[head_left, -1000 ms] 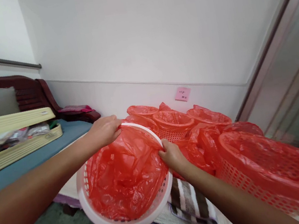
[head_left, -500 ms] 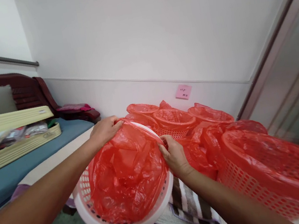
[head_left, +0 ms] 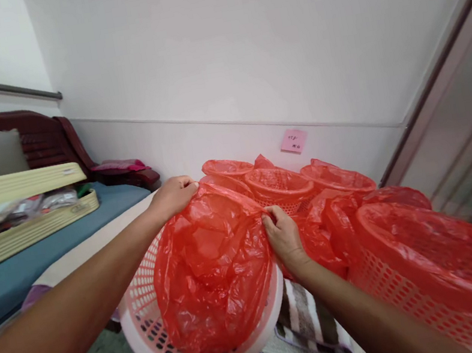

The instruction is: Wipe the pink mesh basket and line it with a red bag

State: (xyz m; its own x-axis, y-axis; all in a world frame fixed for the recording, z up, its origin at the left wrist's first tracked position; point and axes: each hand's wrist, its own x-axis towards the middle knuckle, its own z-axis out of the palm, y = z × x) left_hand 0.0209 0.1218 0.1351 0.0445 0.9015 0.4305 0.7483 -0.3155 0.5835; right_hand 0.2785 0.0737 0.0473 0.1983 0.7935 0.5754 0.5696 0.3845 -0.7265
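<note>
A red plastic bag (head_left: 214, 271) hangs spread inside a white perforated plastic basket (head_left: 143, 296). My left hand (head_left: 175, 195) pinches the bag's edge at the basket's far side. At the right side of the rim, my right hand (head_left: 283, 234) grips another part of the same edge. Between the two hands the bag's edge is stretched across the far rim and covers it. On the left and near sides, the basket's holes and pale rim lie bare, with the bag standing away from them.
Several baskets lined with red bags stand at the right, including a large one (head_left: 425, 265) close by. A striped towel (head_left: 311, 318) lies beside the white basket. At the left, an open yellow case (head_left: 44, 225) rests on a blue bed (head_left: 118, 206). A pink note (head_left: 293, 141) is on the wall.
Both hands have drawn the bag's edge outward over the far rim, which showed white before. The bag has shifted right, baring more holes on the basket's left side.
</note>
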